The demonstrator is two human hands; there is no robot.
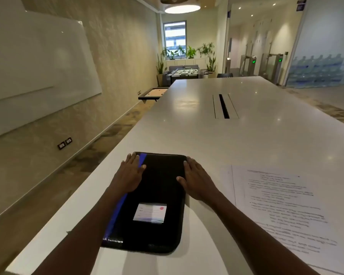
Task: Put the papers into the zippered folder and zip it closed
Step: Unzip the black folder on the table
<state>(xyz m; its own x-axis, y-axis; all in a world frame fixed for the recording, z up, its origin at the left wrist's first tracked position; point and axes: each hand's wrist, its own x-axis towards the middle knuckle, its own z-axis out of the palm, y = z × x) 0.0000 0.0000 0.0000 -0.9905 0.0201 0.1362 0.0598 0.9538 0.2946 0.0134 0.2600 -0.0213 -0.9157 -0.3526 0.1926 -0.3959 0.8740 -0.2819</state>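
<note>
A black zippered folder with a blue stripe down its left side and a white label lies flat and closed on the white table in front of me. My left hand rests flat on the folder's far left part, fingers spread over the stripe. My right hand lies along the folder's far right edge, fingers extended and the thumb on the cover. A stack of printed white papers lies on the table to the right of the folder, apart from it.
The table's left edge runs close beside the folder, with floor below. A cable slot is set into the tabletop further away. A whiteboard hangs on the left wall. A foosball table and plants stand at the far end.
</note>
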